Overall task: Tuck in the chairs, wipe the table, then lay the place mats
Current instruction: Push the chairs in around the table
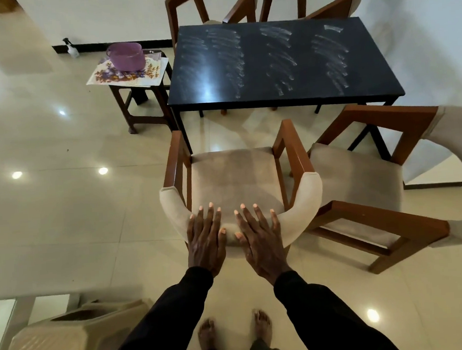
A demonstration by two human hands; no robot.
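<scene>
Bare feet (208, 337) stand on the glossy tiled floor (63, 214), with a beige plastic stool (72, 341) just to the left of them. Dark sleeves (176, 315) reach forward to the near chair (235, 180). The left hand (205, 236) and the right hand (261, 238) lie side by side on top of its padded curved back, fingers straight and spread and gripping nothing. This chair faces the table (285, 61) but its whole seat is out in the open, short of the near edge. The table's black front-left leg stands just beside the chair's left arm. On its other side a second chair (355, 177) is turned at an angle, its seat corner close beside the near chair's right arm and partly under the table's right end. The dark tabletop is bare and marked with pale curved streaks. The far left chair (210, 6) and far right chair (308, 0) sit at the opposite edge, near the wall. Left of the table a small brown stool (137, 104) carries the flowered place mats (124, 74), with a purple tub (126, 56) resting on them. A spray bottle (71, 48) stands on the floor by the wall.
</scene>
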